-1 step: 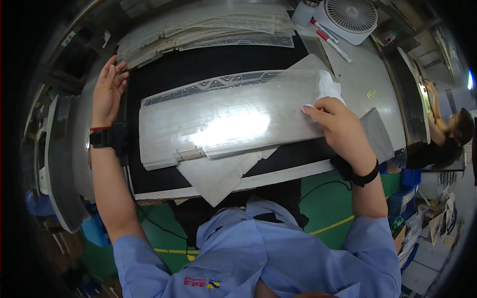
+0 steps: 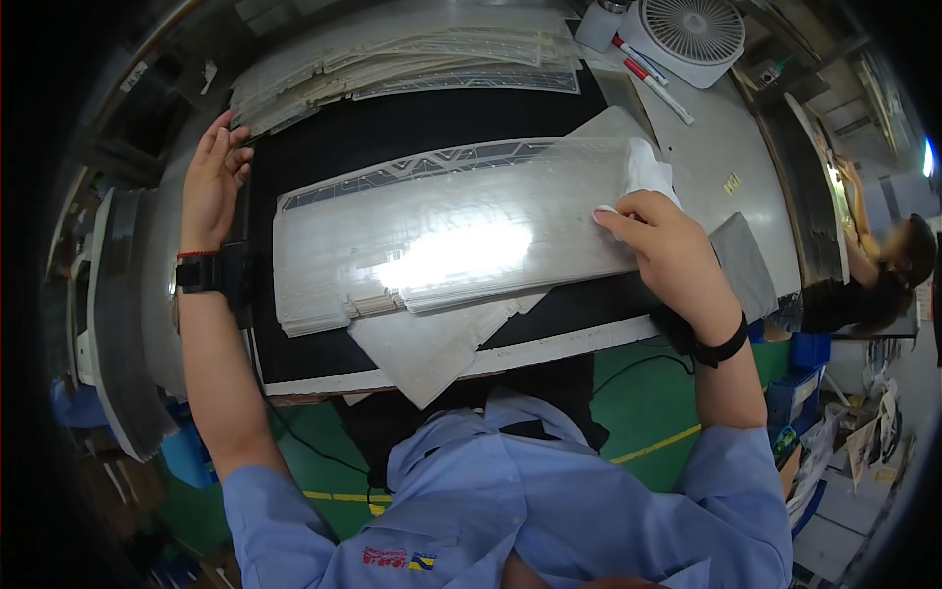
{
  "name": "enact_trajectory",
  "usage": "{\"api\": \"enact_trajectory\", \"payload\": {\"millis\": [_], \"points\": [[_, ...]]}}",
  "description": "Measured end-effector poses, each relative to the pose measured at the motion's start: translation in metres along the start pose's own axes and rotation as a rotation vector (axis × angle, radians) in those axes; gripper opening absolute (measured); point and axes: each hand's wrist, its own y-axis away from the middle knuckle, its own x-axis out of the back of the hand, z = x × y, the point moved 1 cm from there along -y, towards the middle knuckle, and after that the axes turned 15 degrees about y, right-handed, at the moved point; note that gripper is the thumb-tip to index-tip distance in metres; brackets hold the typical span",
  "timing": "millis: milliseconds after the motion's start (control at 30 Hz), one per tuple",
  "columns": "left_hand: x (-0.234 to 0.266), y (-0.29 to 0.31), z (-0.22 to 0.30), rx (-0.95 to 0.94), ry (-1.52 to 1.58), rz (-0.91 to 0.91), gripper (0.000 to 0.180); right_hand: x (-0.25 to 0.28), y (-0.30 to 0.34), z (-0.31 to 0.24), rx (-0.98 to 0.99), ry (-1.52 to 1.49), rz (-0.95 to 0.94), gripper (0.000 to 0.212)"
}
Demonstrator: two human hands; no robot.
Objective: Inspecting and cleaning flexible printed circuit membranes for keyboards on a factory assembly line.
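Observation:
In front of me lies a stack of thin translucent plastic sheets [image 2: 471, 226], with a dark patterned strip along the far edge and a bright glare in the middle. Over its right end, my right hand [image 2: 659, 240] is closed on a white cloth [image 2: 648, 169], the thumb pressing a fold of it near the sheets' surface. My left hand [image 2: 218, 177] is raised at the left, its fingers bent and apart with nothing in them. It is close to the left corner of a second, uneven pile of similar sheets [image 2: 412, 64] at the back.
Black matting [image 2: 285, 157] covers the work table. A pale sheet [image 2: 417, 353] sticks out askew under the near stack. A grey cloth [image 2: 743, 265] lies at right, with markers [image 2: 659, 91], a white fan [image 2: 692, 34] and a bottle [image 2: 600, 26] behind. Another person [image 2: 883, 255] works far right.
My right hand and the cloth have shifted very slightly left over the sheets. My left hand has hardly moved.

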Motion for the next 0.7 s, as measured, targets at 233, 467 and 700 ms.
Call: {"api": "enact_trajectory", "payload": {"millis": [233,467,700], "points": [[-0.027,0.021,-0.006,0.25,-0.437,-0.442,0.052,0.001,-0.005,0.0,0.069,0.075,-0.047,0.035],[-0.046,0.032,0.002,0.402,-0.601,-0.496,0.061,-0.002,-0.006,0.001,0.038,0.038,-0.066,0.035],[-0.046,0.031,0.002,0.375,-0.629,-0.513,0.059,-0.004,-0.003,0.011,0.045,-0.014,-0.063,0.034]]}}
